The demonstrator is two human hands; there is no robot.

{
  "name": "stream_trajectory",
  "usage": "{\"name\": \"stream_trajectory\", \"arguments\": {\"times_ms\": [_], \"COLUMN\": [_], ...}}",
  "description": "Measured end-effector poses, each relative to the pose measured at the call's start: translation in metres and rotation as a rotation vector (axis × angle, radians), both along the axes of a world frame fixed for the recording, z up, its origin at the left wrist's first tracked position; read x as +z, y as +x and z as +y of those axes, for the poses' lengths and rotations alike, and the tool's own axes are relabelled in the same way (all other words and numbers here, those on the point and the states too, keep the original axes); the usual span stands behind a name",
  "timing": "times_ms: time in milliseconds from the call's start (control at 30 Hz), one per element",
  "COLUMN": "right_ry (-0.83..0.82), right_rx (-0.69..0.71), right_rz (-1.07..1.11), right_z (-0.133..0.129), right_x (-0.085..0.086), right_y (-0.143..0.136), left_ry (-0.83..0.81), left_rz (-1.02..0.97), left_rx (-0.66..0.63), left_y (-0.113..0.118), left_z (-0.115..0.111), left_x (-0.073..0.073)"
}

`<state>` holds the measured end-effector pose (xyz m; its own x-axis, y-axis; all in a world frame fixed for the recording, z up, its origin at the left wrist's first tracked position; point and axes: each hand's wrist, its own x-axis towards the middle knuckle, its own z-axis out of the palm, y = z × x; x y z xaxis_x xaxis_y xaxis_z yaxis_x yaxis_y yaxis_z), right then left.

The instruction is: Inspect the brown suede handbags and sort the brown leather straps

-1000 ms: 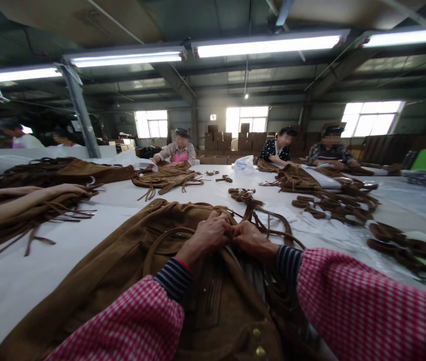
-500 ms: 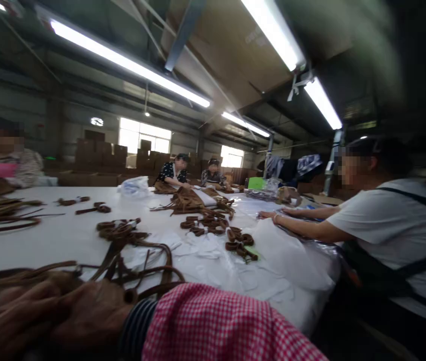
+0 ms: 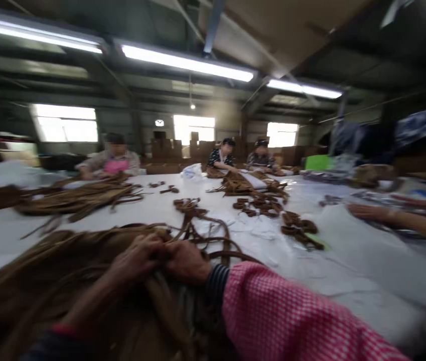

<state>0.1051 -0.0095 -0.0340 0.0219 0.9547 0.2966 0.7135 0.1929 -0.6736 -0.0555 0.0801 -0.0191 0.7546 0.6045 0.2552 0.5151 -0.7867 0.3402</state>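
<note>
**Brown bag (image 3: 73, 263) pinched at its upper edge**

The fingers of the left hand (image 3: 141, 255) and right hand (image 3: 185, 261) are curled in, hands touching, clamped on the bag's edge; the fingertips are hidden. Soft-looking, creased material is spread across the white table's (image 3: 152, 213) near side, with thin, flat straps (image 3: 226, 241) looped beyond the right hand.

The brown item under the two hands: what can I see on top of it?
On the brown item, the left hand and right hand meet near its far edge. What lies directly beneath them is hidden.
</note>
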Motion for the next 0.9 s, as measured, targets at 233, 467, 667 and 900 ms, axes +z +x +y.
{"name": "stream_trajectory", "arguments": {"times_ms": [233, 467, 667, 900], "right_ry": [0.048, 0.1, 0.074, -0.279], "right_rx": [0.05, 0.03, 0.052, 0.179], "right_rz": [0.194, 0.158, 0.236, 0.655], "right_z": [-0.006, -0.013, -0.009, -0.008], "right_x": [-0.03, -0.036, -0.038, -0.027], "right_y": [0.013, 0.016, 0.017, 0.031], "left_ry": [-0.003, 0.011, 0.071, -0.074], "left_rz": [0.25, 0.265, 0.262, 0.008], "left_rx": [-0.048, -0.048, 0.047, -0.037], "left_y": [0.01, 0.016, 0.019, 0.006], "left_z": [-0.016, -0.025, -0.038, -0.022], "left_x": [0.017, 0.025, 0.026, 0.007]}}
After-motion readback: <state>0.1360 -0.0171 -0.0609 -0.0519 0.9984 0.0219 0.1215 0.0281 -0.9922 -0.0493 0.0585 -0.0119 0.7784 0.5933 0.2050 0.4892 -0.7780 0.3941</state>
